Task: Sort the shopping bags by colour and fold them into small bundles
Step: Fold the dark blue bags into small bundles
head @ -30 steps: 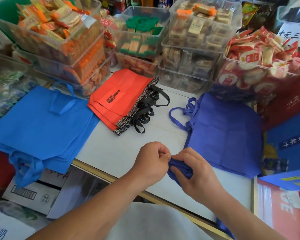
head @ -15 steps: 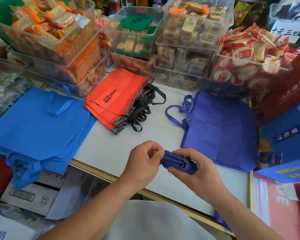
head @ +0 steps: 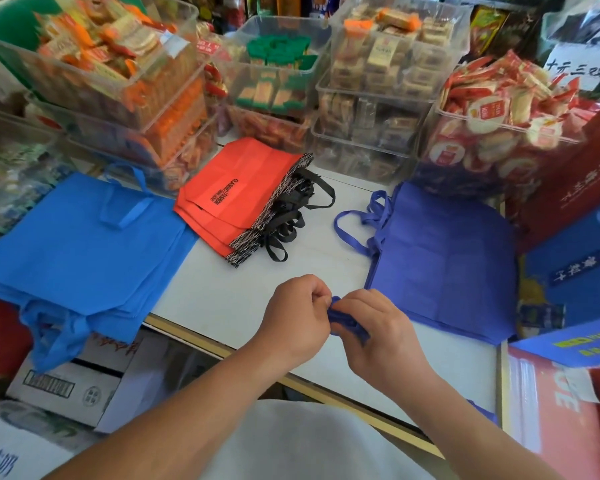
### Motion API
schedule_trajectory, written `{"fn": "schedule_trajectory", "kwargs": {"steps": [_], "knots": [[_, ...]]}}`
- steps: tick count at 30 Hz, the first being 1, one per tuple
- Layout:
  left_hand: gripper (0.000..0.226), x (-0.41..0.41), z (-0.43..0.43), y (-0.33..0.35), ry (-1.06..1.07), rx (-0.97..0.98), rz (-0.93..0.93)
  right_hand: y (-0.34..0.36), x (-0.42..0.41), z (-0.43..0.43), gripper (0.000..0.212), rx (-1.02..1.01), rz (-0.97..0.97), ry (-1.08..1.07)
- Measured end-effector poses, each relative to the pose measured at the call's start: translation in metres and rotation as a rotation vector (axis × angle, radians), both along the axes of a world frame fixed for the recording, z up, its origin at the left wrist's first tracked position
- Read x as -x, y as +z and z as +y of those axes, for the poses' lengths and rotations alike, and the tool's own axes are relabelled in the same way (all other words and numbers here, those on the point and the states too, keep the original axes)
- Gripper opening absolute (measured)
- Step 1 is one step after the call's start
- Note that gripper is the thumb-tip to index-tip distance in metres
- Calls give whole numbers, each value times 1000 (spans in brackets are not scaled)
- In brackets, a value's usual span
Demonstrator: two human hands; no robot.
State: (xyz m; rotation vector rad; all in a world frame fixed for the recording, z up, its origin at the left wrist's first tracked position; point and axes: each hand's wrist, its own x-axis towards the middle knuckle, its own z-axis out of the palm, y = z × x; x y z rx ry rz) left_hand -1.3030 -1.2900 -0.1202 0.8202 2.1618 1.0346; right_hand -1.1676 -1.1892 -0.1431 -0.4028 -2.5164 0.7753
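Nearest the camera, over the near edge of the white table (head: 222, 299), both hands work one indigo bundle (head: 347, 323). The left hand (head: 295, 317) has its fingers curled in, with the tips pinching the bundle's left end. The right hand (head: 383, 337) wraps it from the right, fingers curled round the roll and the thumb on top. Only a small fold of cloth shows between the hands, and the bundle seems to be held just above the tabletop rather than resting on it.

The bag looks like thin non-woven fabric: light, soft and likely springy, so a tight roll will probably open if let go. It is best gripped across its middle with one hand while the other pinches the loose end or handle to tuck it in. It is not fragile, so a firm squeeze should do no harm.

Half a second earlier the roll lay longer and plainer between the hands. Now the hands are closer together and cover most of it.

Farther back, the indigo bag stack (head: 444, 261) lies flat on the right and the light-blue bag stack (head: 80, 244) on the left, hanging over the table's edge. The red bags (head: 236, 192) with black handles lie between them. None of the three has moved. Clear snack bins (head: 371, 109) line the far side.
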Motion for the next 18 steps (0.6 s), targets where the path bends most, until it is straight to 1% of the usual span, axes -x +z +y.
{"fn": "schedule_trajectory", "kwargs": {"steps": [2,4,7,9,11,12,14,16,18], "knots": [[15,-2,-3,2,-21,19,44,0,1,-2,19,51,-9,4],[14,-4,-5,3,-27,14,96,2,1,-1,21,147,-26,4],[12,-2,-5,8,-44,-73,126,13,-1,5,28,335,-36,-53],[15,4,-3,9,-118,-134,111,19,-3,11,28,480,-79,-122],[24,10,-3,10,-218,-121,111,22,-8,16,25,546,-101,-173],[29,13,-4,9,-231,-116,75,23,-10,19,24,583,-96,-195],[32,16,-6,9,-173,-166,-94,27,-12,24,24,670,-81,-203],[31,19,-7,9,-117,-226,-329,30,-14,28,26,773,-73,-154],[37,21,-8,11,-153,-208,-563,32,-14,31,26,890,-63,-120]]}}
